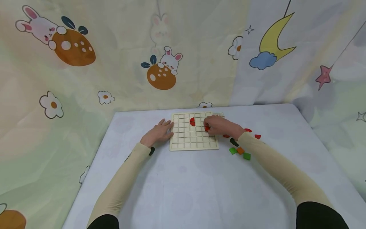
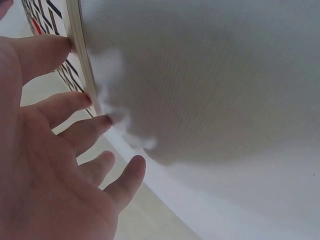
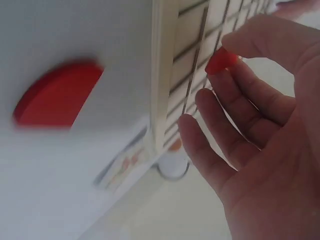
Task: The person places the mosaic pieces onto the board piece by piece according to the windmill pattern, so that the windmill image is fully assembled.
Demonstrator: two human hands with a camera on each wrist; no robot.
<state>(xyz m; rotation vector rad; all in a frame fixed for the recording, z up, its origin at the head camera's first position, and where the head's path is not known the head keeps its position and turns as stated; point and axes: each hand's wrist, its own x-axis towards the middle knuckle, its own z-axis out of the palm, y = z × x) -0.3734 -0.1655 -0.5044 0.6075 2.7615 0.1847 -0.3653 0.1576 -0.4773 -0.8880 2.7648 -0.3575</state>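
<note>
A pale wooden grid board (image 1: 183, 140) lies on the white table. My left hand (image 1: 158, 132) rests at its left side, fingers spread, with the thumb and fingertips (image 2: 82, 100) against the edge. Over the right part of the board, my right hand (image 1: 219, 125) pinches a small red piece with a curved edge (image 3: 220, 61) between thumb and fingertips. Red pieces (image 1: 192, 121) forming a half-round sit on the grid's upper middle. Another red quarter-round piece (image 3: 62, 96) lies on the table beside the board in the right wrist view.
Right of the board lie green squares (image 1: 247, 156), an orange square (image 1: 240, 150), a dark piece (image 1: 233, 142) and several red pieces (image 1: 257, 136), some near the right forearm. A small printed strip (image 1: 218, 114) lies behind the right hand. A patterned cloth (image 1: 123, 70) hangs behind the table.
</note>
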